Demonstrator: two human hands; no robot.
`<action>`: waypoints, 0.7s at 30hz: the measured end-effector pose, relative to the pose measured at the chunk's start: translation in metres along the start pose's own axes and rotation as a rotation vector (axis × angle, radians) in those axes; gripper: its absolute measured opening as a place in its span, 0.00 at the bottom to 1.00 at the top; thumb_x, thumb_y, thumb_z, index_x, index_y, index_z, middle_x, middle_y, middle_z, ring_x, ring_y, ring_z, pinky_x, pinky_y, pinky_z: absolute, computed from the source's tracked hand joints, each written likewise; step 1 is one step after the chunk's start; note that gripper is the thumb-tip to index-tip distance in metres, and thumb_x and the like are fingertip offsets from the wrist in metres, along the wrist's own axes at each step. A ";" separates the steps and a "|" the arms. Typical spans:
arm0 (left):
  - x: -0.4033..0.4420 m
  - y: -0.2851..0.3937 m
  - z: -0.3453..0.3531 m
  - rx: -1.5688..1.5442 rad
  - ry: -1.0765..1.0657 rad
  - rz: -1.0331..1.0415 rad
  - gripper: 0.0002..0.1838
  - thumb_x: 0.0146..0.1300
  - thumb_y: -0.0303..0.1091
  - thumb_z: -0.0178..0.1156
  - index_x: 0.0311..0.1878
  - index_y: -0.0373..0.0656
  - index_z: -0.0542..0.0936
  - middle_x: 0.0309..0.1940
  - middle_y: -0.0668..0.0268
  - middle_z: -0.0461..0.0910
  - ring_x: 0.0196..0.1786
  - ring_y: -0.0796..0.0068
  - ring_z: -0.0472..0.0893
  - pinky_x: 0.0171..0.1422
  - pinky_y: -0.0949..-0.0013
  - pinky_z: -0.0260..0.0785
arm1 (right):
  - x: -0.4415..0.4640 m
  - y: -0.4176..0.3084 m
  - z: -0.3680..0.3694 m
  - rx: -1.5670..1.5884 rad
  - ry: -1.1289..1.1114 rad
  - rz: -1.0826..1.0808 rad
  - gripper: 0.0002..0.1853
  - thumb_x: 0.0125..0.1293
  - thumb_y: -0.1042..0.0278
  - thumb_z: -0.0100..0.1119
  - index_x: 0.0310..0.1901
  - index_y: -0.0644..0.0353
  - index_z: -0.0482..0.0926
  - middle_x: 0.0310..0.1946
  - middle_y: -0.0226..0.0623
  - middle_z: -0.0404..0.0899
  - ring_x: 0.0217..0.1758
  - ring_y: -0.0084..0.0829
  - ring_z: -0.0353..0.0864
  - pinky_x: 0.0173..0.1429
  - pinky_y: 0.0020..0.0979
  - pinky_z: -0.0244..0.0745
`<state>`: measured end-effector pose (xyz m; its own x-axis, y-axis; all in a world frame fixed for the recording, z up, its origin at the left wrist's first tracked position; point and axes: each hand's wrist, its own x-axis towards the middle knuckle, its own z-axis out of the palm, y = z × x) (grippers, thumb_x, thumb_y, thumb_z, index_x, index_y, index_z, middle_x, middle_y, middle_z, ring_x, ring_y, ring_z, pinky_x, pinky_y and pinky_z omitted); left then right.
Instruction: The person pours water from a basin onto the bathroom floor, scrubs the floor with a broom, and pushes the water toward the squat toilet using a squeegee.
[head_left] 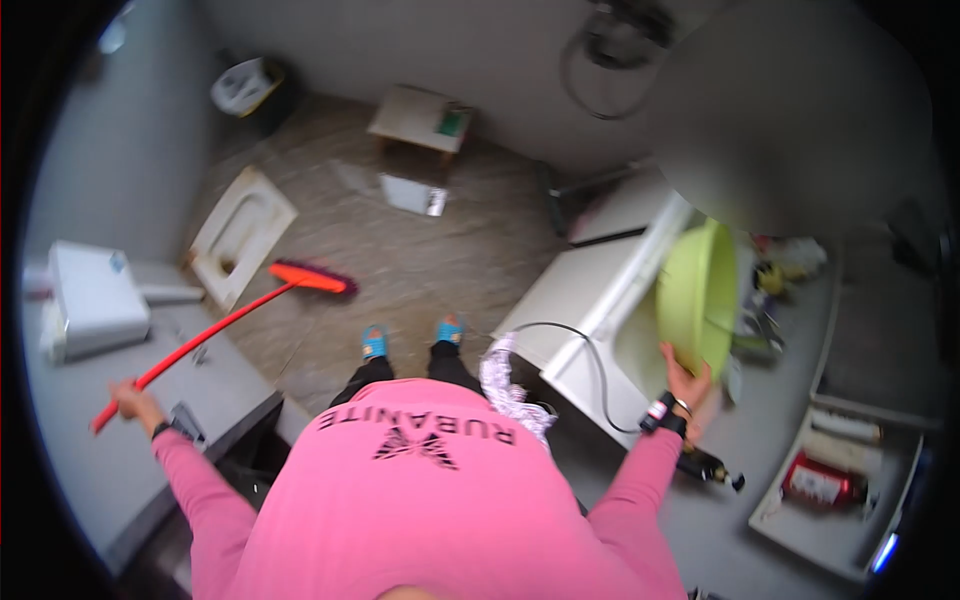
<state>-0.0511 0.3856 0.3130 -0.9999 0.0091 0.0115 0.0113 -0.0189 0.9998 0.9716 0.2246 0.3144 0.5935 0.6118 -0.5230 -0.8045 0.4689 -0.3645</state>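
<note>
My left hand (135, 400) is closed round the red handle of a broom (222, 325). The broom slants away from me, its orange-red head and dark bristles down by the tiled floor. On the other side, my right hand (687, 382) has its fingers at the near rim of a lime-green basin (690, 290). That basin is tipped up on its side against the white washing machine (585, 290). A black cord runs over the machine beside my right wrist, and a patterned cloth (515, 395) hangs at its near corner.
A squat toilet (242, 238) is set in the floor ahead left, with a bin (248, 88) beyond it. A low stool (420, 118) stands by the far wall. A white cistern (95, 300) is at left; a tray (790, 505) with a red bottle (822, 480) lies at right.
</note>
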 end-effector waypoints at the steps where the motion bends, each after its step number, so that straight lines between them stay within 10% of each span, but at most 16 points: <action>1: 0.015 -0.007 0.000 0.038 0.038 -0.037 0.18 0.54 0.36 0.57 0.15 0.34 0.66 0.16 0.53 0.75 0.21 0.64 0.76 0.25 0.64 0.71 | -0.002 -0.001 0.001 0.024 0.006 0.040 0.36 0.48 0.72 0.52 0.59 0.73 0.49 0.61 0.60 0.42 0.65 0.60 0.35 0.65 0.59 0.36; 21: -0.047 0.031 0.058 -0.109 -0.084 0.046 0.17 0.53 0.31 0.60 0.23 0.29 0.64 0.18 0.56 0.72 0.17 0.68 0.72 0.23 0.70 0.69 | -0.017 0.011 0.005 -0.033 -0.016 -0.020 0.35 0.48 0.70 0.53 0.57 0.72 0.49 0.59 0.58 0.47 0.64 0.57 0.43 0.64 0.56 0.47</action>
<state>-0.0036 0.4421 0.3448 -0.9940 0.0890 0.0633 0.0514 -0.1297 0.9902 0.9534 0.2228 0.3233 0.6099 0.6122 -0.5032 -0.7923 0.4602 -0.4005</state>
